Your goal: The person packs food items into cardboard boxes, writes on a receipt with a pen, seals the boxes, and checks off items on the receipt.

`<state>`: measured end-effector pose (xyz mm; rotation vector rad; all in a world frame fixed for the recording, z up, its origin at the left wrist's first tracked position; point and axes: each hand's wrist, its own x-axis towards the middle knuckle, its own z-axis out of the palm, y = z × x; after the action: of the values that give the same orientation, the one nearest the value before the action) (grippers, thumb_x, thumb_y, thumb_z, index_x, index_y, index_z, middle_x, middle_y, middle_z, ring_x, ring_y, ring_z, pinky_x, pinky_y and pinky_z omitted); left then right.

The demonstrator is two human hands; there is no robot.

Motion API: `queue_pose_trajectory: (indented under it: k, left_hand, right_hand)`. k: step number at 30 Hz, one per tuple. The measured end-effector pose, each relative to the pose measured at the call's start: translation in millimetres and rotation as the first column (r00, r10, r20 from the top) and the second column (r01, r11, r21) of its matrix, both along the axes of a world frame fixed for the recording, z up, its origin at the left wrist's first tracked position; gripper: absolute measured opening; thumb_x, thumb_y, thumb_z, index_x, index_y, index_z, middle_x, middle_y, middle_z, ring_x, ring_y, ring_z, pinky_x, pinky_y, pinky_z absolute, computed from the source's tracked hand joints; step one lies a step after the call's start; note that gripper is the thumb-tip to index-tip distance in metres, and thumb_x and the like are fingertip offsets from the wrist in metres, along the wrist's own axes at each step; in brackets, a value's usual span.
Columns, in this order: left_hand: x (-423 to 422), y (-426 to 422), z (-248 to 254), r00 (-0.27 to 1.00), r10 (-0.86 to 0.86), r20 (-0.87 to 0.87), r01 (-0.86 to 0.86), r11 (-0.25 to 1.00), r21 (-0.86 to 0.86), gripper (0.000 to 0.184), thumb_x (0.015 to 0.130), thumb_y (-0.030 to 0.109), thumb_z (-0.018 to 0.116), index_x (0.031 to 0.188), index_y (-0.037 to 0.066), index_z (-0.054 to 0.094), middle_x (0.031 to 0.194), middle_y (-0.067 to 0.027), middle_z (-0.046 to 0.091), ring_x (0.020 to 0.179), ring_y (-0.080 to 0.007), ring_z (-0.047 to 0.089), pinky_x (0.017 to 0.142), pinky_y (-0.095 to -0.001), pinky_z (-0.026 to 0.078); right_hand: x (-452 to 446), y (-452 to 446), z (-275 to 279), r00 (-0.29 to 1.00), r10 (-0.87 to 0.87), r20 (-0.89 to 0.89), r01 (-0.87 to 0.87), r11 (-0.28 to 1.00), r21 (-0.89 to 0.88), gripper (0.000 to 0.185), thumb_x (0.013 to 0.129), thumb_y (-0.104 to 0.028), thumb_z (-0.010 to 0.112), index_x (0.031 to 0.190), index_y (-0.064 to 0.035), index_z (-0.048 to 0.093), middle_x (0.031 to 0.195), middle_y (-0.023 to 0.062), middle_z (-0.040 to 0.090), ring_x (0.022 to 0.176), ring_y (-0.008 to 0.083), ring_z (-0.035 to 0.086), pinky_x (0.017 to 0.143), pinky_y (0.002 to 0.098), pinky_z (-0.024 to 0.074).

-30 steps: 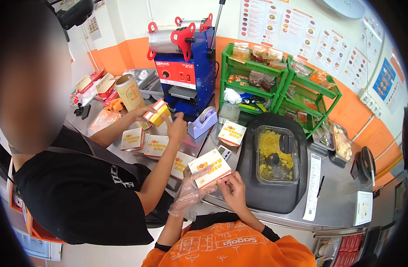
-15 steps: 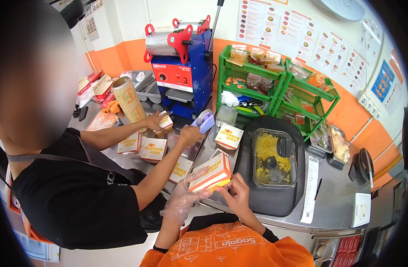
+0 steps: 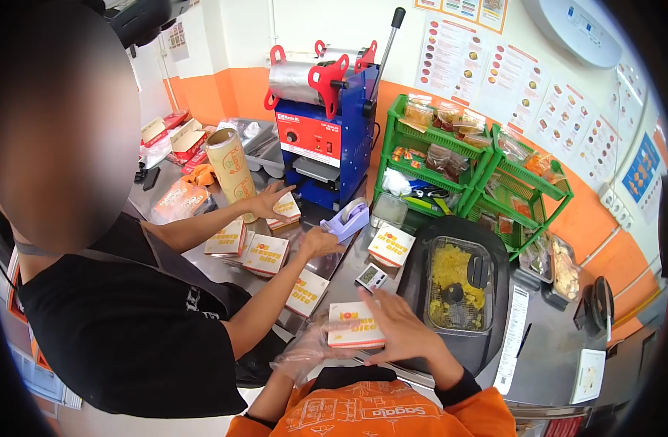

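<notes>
A small white box with yellow lettering (image 3: 352, 325) is between my two hands in front of my orange shirt. My left hand (image 3: 301, 353), in a clear plastic glove, grips it from the left and below. My right hand (image 3: 410, 331) lies at its right end, fingers stretched and spread, thumb near the lower edge. Just beyond the box stands a small white digital timer (image 3: 371, 277). Another white box (image 3: 391, 245) sits behind the timer. A grill pan with a basket of yellow food (image 3: 450, 273) is to the right.
A co-worker in black reaches over several boxes (image 3: 266, 254), one hand (image 3: 321, 244) by a purple tape dispenser (image 3: 348, 218). A blue cup sealer (image 3: 327, 131) stands behind, next to green racks (image 3: 439, 153). A long receipt (image 3: 510, 342) lies right of the pan.
My box has turned so its lettered top faces up, and it has moved slightly right. My right fingers have spread over its right end. The timer has come into view. The co-worker's right hand left the dispenser.
</notes>
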<state>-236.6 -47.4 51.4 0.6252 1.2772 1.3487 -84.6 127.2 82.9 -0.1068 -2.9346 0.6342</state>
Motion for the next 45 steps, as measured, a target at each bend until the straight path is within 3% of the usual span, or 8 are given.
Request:
queue_pose_trajectory:
  k: [6,11,17,21,26,31,35,45]
  left_hand:
    - [-11,-9,-90,0.863,0.106,-0.494,-0.085,0.994,0.065,0.088,0.067,0.002,0.086,0.143,0.012,0.043,0.154,-0.0114,0.018,0.127,-0.0292,0.048,0.095,-0.0351,0.054]
    - [-3,-49,-92,0.915,0.350,-0.202,-0.339,0.937,0.086,0.096,0.070,0.004,0.085,0.149,0.009,0.030,0.150,-0.0167,0.027,0.123,-0.0302,0.051,0.090,-0.0382,0.057]
    - [9,-64,-111,0.761,0.647,-0.040,-0.648,0.761,-0.017,0.078,0.080,0.017,0.080,0.143,0.004,0.036,0.137,-0.0217,0.042,0.116,-0.0262,0.054,0.090,-0.0374,0.053]
    - [16,-61,-102,0.646,0.761,0.056,-0.757,0.648,-0.080,0.072,0.083,0.018,0.077,0.141,0.002,0.038,0.130,-0.0211,0.047,0.114,-0.0273,0.056,0.093,-0.0393,0.052]
    - [17,-67,-103,0.412,0.728,0.548,-0.755,0.609,-0.243,0.067,0.078,0.005,0.075,0.135,0.004,0.039,0.134,-0.0152,0.046,0.112,-0.0255,0.057,0.091,-0.0384,0.053]
    - [37,-64,-83,0.829,0.273,0.489,-0.421,0.880,0.222,0.104,0.072,0.013,0.081,0.153,0.015,0.015,0.148,-0.0155,0.036,0.130,-0.0283,0.045,0.102,-0.0414,0.045]
    - [59,-10,-11,0.946,0.063,0.318,-0.238,0.801,0.550,0.122,0.070,0.020,0.084,0.156,0.019,-0.002,0.155,-0.0111,0.026,0.141,-0.0272,0.031,0.113,-0.0433,0.032]
    - [94,88,129,0.971,0.175,0.161,-0.236,0.631,0.739,0.113,0.069,0.037,0.086,0.154,0.009,0.018,0.145,-0.0104,0.040,0.133,-0.0241,0.043,0.111,-0.0391,0.037]
  right_hand:
    - [-51,13,-81,0.899,-0.074,0.432,0.112,0.992,-0.062,0.131,0.057,-0.037,0.084,0.156,-0.0174,0.001,0.131,0.0298,0.040,0.124,0.0478,0.038,0.110,0.0533,0.0251]
    - [-90,-1,-89,0.914,-0.318,0.250,0.303,0.948,0.100,0.141,0.052,-0.060,0.086,0.156,-0.0156,0.002,0.152,0.0376,0.012,0.143,0.0530,0.011,0.116,0.0610,0.0073]
    - [-174,-45,-118,0.926,-0.218,0.307,0.135,0.954,0.269,0.128,0.062,-0.078,0.066,0.152,-0.0006,0.018,0.153,0.0328,0.019,0.143,0.0518,0.014,0.117,0.0574,0.0081]
    - [-184,-54,-122,0.943,-0.227,0.244,0.248,0.967,-0.061,0.118,0.068,-0.069,0.067,0.150,0.0023,0.022,0.157,0.0217,0.023,0.145,0.0391,0.021,0.119,0.0485,0.0134]
    - [-124,-71,-100,0.959,-0.079,0.271,0.063,0.996,0.068,0.112,0.066,-0.056,0.075,0.148,0.0015,0.025,0.150,0.0282,0.028,0.140,0.0444,0.026,0.117,0.0501,0.0170]
    - [-36,-35,-11,0.952,0.147,0.270,-0.076,0.964,-0.256,0.100,0.065,-0.043,0.081,0.142,-0.0008,0.033,0.136,0.0304,0.040,0.127,0.0461,0.038,0.110,0.0496,0.0294]
    - [16,2,76,0.966,0.118,0.229,-0.035,0.941,-0.337,0.095,0.067,-0.036,0.081,0.142,-0.0021,0.035,0.126,0.0261,0.047,0.118,0.0425,0.046,0.102,0.0420,0.0384]
    - [86,49,199,0.989,-0.012,-0.150,-0.034,0.953,-0.300,0.071,0.072,-0.024,0.082,0.136,-0.0093,0.055,0.141,0.0211,0.047,0.125,0.0337,0.051,0.098,0.0389,0.0461]
